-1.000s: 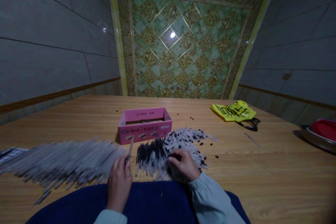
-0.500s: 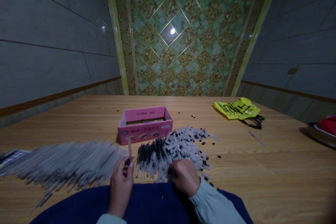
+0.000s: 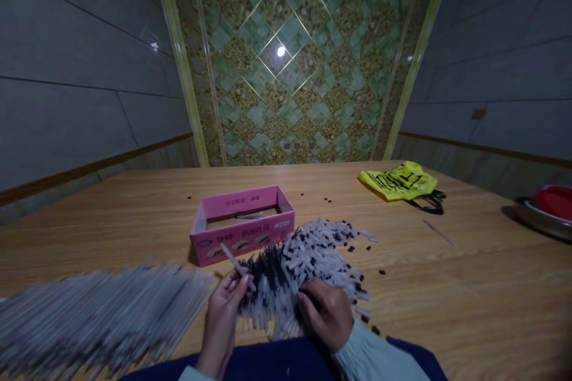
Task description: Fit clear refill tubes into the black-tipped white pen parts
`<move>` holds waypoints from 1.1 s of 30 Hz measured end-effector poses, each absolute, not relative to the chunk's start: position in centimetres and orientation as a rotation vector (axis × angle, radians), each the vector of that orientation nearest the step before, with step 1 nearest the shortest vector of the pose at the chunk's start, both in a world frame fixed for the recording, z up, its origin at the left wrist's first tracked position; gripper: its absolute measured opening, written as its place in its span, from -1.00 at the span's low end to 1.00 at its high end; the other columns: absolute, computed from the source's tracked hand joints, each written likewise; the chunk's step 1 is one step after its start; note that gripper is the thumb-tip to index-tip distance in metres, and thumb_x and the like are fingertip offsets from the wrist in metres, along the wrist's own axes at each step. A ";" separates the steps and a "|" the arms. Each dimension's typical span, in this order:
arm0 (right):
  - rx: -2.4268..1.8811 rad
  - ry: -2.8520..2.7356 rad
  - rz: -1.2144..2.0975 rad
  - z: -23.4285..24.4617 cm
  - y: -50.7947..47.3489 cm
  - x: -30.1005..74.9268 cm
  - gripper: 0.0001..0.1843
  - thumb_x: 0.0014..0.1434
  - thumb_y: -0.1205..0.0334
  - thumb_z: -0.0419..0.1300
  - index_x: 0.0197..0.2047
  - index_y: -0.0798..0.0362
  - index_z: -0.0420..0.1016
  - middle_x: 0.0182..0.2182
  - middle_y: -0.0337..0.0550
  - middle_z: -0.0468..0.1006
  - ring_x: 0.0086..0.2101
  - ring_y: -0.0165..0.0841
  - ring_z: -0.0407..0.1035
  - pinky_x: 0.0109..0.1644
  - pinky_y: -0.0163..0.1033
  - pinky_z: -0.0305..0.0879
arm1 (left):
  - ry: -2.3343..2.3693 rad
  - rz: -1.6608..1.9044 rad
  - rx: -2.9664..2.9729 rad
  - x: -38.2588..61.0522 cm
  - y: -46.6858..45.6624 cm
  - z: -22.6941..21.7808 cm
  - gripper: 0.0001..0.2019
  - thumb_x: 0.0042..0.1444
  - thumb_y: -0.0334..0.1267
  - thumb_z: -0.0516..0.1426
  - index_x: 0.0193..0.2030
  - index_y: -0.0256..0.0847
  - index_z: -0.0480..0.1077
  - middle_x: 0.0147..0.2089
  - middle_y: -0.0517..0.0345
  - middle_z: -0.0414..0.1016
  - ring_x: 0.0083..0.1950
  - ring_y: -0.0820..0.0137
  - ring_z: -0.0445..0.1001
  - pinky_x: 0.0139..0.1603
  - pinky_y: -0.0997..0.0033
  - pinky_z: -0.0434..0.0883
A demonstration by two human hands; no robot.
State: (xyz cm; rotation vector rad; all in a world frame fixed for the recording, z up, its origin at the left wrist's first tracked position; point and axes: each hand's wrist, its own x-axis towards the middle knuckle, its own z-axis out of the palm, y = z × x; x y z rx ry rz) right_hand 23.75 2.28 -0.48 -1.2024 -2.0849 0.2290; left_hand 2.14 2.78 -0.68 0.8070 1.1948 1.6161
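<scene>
My left hand point(image 3: 222, 315) pinches a slim translucent tube point(image 3: 232, 258) that slants up and to the left, in front of a pink box point(image 3: 286, 237). Just right of it lies a bundle of clear tubes with black ends point(image 3: 267, 271). My right hand point(image 3: 328, 312) is curled at the near edge of a heap of short whitish pieces point(image 3: 315, 244); its thumb and fingertips are together, and what they hold, if anything, is too small to make out. A broad pile of long clear tubes point(image 3: 102, 309) lies to my left.
Small black bits point(image 3: 382, 272) are scattered right of the heap. A single thin stick point(image 3: 440, 232) lies farther right, before a yellow bag point(image 3: 397, 181) with black handles. At the right edge stands a metal dish point(image 3: 538, 220) with something red in it.
My left hand has moved right, and its tube has gone from nearly upright to leaning left. My right hand has turned so its thumb shows. The whole view has shifted slightly.
</scene>
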 end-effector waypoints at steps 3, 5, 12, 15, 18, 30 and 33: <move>-1.213 -2.065 0.236 -0.6 2.4 23.8 -0.79 0.20 0.24 0.01 -0.30 0.04 0.47 -0.44 -0.13 0.49 -0.39 -0.36 0.40 -0.34 -0.35 0.19 | 1.203 1.610 0.791 2.2 2.7 -1.7 -0.61 -0.15 -0.14 0.28 -0.16 -0.28 0.44 -0.27 0.04 0.54 -0.27 0.37 0.46 -0.33 0.51 0.36; -1.218 -2.059 0.253 -0.7 2.4 23.8 -0.79 0.20 0.24 0.01 -0.30 0.03 0.48 -0.44 -0.14 0.49 -0.39 -0.36 0.40 -0.34 -0.35 0.19 | 1.224 1.592 0.792 2.2 2.5 -2.0 -0.62 -0.14 -0.14 0.27 -0.17 -0.28 0.43 -0.29 0.05 0.53 -0.26 0.36 0.47 -0.33 0.51 0.36; -1.208 -2.034 0.244 -0.7 2.2 23.4 -0.81 0.17 0.25 0.04 -0.24 0.01 0.48 -0.43 -0.13 0.44 -0.38 -0.33 0.35 -0.33 -0.29 0.19 | 1.259 1.569 0.766 2.3 2.1 -2.4 -0.60 -0.15 -0.12 0.28 -0.18 -0.29 0.42 -0.26 0.00 0.53 -0.24 0.29 0.48 -0.36 0.50 0.35; -1.149 -2.099 0.218 0.0 1.8 22.8 -0.78 0.10 0.33 0.05 -0.23 0.00 0.48 -0.39 -0.11 0.38 -0.33 -0.27 0.29 -0.30 -0.22 0.17 | 1.255 1.575 0.766 2.3 2.1 -2.2 -0.61 -0.14 -0.12 0.28 -0.18 -0.27 0.42 -0.24 0.00 0.54 -0.20 0.28 0.47 -0.34 0.50 0.35; -1.122 -2.169 0.209 0.4 1.5 22.2 -0.61 -0.05 0.46 0.05 -0.17 -0.04 0.47 -0.26 -0.08 0.35 -0.22 -0.20 0.25 -0.21 -0.13 0.17 | 1.244 1.583 0.784 2.3 2.1 -2.1 -0.63 -0.13 -0.14 0.27 -0.18 -0.26 0.43 -0.25 0.03 0.53 -0.26 0.33 0.46 -0.33 0.49 0.35; -1.064 -2.221 0.143 -1.0 3.0 22.6 -0.80 0.07 0.40 0.15 -0.30 -0.09 0.51 -0.14 -0.09 0.31 -0.12 -0.17 0.19 -0.13 -0.07 0.13 | 1.262 1.529 0.763 2.4 1.0 -1.8 -0.64 -0.16 -0.16 0.28 -0.20 -0.27 0.43 -0.38 0.12 0.48 -0.49 0.48 0.36 -0.51 0.52 0.27; -1.020 -2.198 0.138 -1.1 3.0 22.8 -0.81 0.07 0.41 0.14 -0.32 -0.06 0.50 -0.17 -0.08 0.32 -0.16 -0.19 0.21 -0.17 -0.11 0.15 | 1.267 1.517 0.787 2.3 0.9 -1.7 -0.64 -0.15 -0.16 0.27 -0.19 -0.29 0.44 -0.38 0.11 0.48 -0.49 0.48 0.36 -0.52 0.52 0.26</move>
